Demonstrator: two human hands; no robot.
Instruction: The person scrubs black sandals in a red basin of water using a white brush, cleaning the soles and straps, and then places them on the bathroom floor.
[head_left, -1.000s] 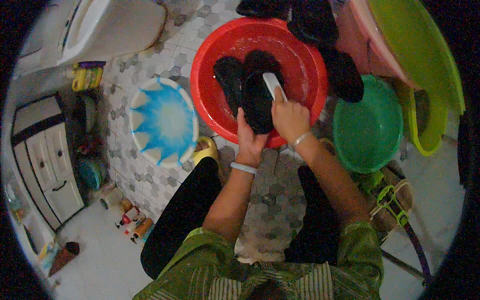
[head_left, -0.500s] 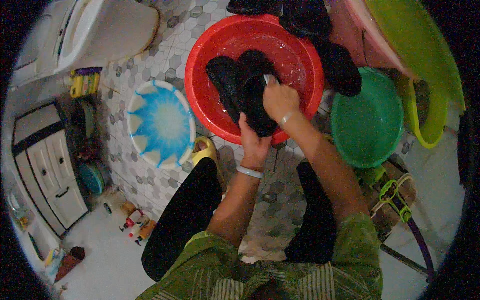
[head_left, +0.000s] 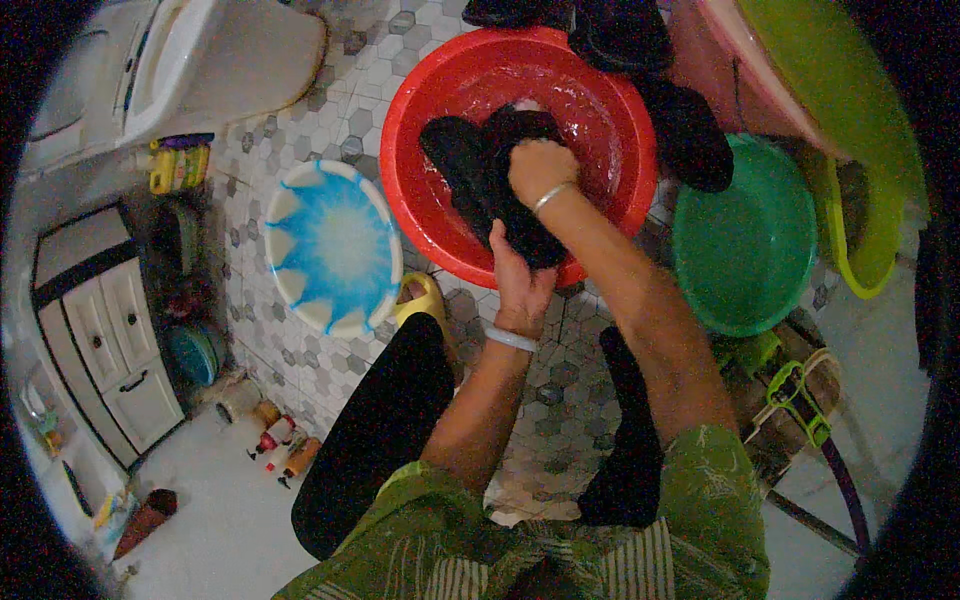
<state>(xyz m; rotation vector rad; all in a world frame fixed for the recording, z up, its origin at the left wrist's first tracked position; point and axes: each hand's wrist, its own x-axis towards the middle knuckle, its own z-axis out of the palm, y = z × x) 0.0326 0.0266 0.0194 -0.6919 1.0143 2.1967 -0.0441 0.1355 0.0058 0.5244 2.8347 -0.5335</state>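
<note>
A red basin (head_left: 400, 185) with water in it stands on the tiled floor in front of me. Two black shoes (head_left: 455, 165) are in it, side by side and partly over the near rim. My left hand (head_left: 520, 285) grips the near end of the right-hand shoe (head_left: 530, 235), thumb along its side. Over the middle of that same shoe, my right hand (head_left: 543, 172) is closed in a fist; what it holds is hidden beneath the fingers. A pale patch shows just beyond the fist, too blurred to name.
More black footwear (head_left: 690, 135) lies at the basin's far right. Left of the basin stands a blue and white basin (head_left: 335, 250), and to the right a green basin (head_left: 745, 235). A yellow slipper (head_left: 425, 298) is by my left leg. Bottles (head_left: 285, 445) stand at lower left.
My right fist has moved slightly left over the shoe, and the pale end seen at its thumb is now out of sight. The left hand keeps its hold.
</note>
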